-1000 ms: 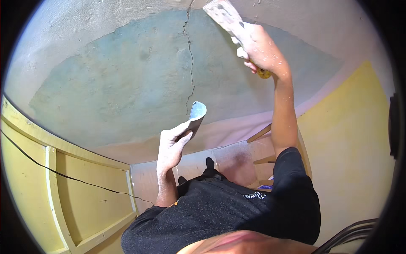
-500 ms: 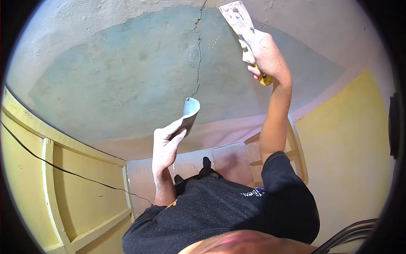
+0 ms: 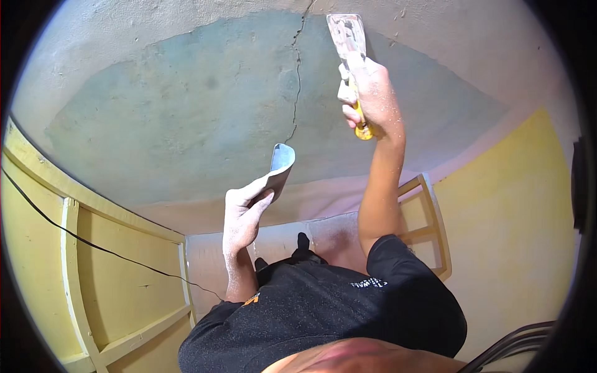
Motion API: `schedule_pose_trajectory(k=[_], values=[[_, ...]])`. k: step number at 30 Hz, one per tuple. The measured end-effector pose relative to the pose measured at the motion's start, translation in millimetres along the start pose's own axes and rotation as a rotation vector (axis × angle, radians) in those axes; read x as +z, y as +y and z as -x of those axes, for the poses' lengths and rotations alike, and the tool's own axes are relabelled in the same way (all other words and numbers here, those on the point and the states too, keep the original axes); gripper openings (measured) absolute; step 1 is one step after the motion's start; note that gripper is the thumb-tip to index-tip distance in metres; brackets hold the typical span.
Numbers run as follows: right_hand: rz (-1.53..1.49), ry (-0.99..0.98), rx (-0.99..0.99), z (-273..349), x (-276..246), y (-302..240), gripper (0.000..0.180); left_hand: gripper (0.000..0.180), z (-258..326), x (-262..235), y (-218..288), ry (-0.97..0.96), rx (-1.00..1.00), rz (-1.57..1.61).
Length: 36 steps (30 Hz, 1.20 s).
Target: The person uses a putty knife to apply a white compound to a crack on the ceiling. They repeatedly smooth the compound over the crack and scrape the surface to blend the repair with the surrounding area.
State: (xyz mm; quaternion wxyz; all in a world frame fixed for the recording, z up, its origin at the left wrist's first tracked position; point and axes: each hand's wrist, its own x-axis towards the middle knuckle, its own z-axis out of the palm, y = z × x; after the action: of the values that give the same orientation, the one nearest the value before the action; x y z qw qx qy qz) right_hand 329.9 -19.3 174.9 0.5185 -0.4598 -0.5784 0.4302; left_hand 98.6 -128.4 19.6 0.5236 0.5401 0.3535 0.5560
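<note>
My right hand, dusted white, is wrapped round the yellow handle of a putty knife. Its wide blade points up and carries white smears. The blade is in front of the wall, to the right of a long dark crack; whether it touches the surface I cannot tell. Lower and to the left, my left hand grips a sheet of sandpaper, bent into a curve, near the crack's lower end. White powder coats that hand and wrist too.
The wall has a large blue-green patch within paler paint. A yellow panelled partition stands at left, with a black cable running across it. On the right are a wooden frame and a yellow wall.
My right hand has moved left and slightly down with the putty knife, and the blade now stands more upright. My left hand and the sandpaper have hardly moved.
</note>
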Motion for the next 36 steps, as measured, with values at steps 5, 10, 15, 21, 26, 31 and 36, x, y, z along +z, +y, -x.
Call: schedule_pose_trajectory(k=[5,10,15,21,26,31,36], values=[[-0.107,0.0,0.012,3.8,22.5,5.6,0.044,0.038,0.5,5.9,1.1,0.048,-0.022,0.038],[-0.223,-0.028,-0.015,-4.1,43.4,3.0,0.042,0.038,-1.4,4.4,0.9,0.011,-0.006,0.046],[-0.261,-0.047,-0.028,-1.8,38.5,13.3,0.042,0.038,0.4,4.8,-2.3,0.05,0.014,0.031],[-0.254,-0.055,-0.027,-10.4,32.7,28.8,0.043,0.036,-2.7,5.6,-6.7,0.112,-0.011,0.006],[-0.252,-0.006,-0.024,-13.7,44.4,27.6,0.043,0.037,-2.0,1.1,-8.8,0.077,-0.014,0.006],[-0.23,-0.014,-0.04,-16.8,33.4,26.0,0.043,0.038,-0.9,2.0,-7.8,0.088,-0.033,-0.019],[-0.203,0.053,-0.015,-10.2,33.9,27.4,0.044,0.038,0.1,5.7,-3.3,0.11,-0.033,-0.036]])
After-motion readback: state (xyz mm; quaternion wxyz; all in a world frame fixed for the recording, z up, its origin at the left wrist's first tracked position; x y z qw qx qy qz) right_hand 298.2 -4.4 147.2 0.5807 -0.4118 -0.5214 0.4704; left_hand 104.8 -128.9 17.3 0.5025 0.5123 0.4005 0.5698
